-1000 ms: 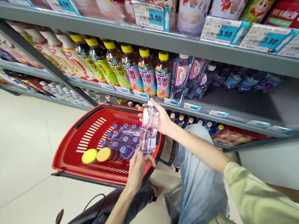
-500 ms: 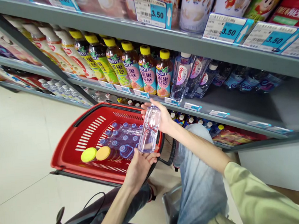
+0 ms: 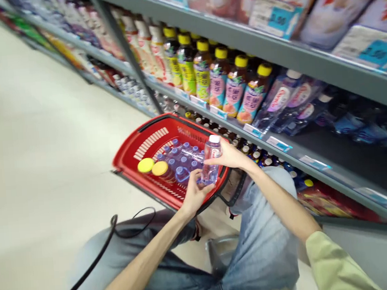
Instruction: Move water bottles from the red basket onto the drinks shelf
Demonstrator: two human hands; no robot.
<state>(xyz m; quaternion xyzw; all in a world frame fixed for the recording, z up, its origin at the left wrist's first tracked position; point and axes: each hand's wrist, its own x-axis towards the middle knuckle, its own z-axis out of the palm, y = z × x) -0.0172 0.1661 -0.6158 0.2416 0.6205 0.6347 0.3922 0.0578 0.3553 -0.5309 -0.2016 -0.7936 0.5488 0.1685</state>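
Observation:
A clear water bottle (image 3: 210,172) with a white cap and a pink-and-white label stands nearly upright between my hands, over the right end of the red shopping basket (image 3: 124,155). My right hand (image 3: 229,155) is wrapped around its upper part, thumb across the front. At the base, my left hand (image 3: 197,192) grips it from below, thumb and fingers on either side. Inside the basket lie a wrapped pack of small bottles with blue caps (image 3: 184,159), a jar with a yellow lid (image 3: 146,165) and a jar with an orange-yellow lid (image 3: 160,168).
Shelves along the right hold yellow-capped tea bottles (image 3: 234,89) and more clear bottles (image 3: 278,99). Price tags line the shelf edge (image 3: 279,144). The black basket handle (image 3: 232,197) hangs near my knee. A black cable (image 3: 92,267) crosses my leg.
The bottle has turned from lying with its base toward me to standing cap-up, label showing. My right hand has moved around its upper part. The view has shifted left.

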